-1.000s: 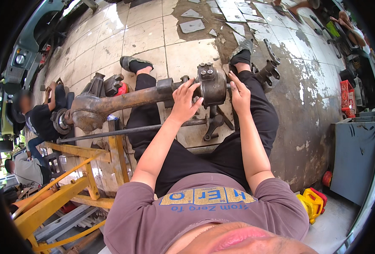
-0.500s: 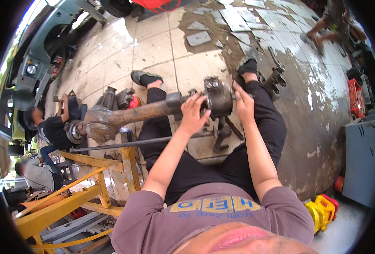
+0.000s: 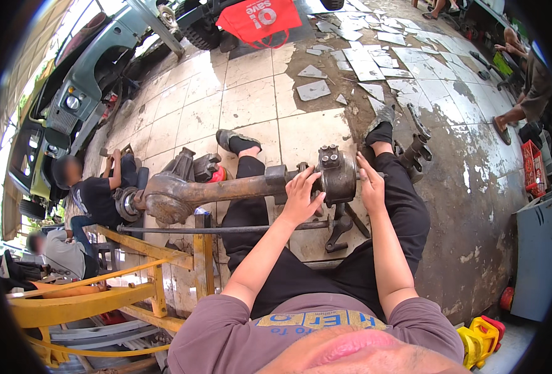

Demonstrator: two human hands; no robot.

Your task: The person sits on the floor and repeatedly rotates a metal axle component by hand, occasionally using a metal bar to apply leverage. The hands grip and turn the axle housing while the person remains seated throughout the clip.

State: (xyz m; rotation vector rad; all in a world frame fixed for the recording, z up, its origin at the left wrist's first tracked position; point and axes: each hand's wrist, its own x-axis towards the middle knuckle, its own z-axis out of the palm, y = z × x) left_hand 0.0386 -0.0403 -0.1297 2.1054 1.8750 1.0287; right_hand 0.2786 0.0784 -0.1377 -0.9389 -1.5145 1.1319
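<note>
The round metal hub sits at the right end of a rusty axle housing, between the person's lower legs; I can make out no marking on it. The left hand lies at its left side, thumb and fingers spread apart; the right hand is flat at its right side, straight-fingered, contact unclear. Blue lettering on gold blocks crosses the mauve shirt. Farther out, a red bag bears large white print, upside down.
</note>
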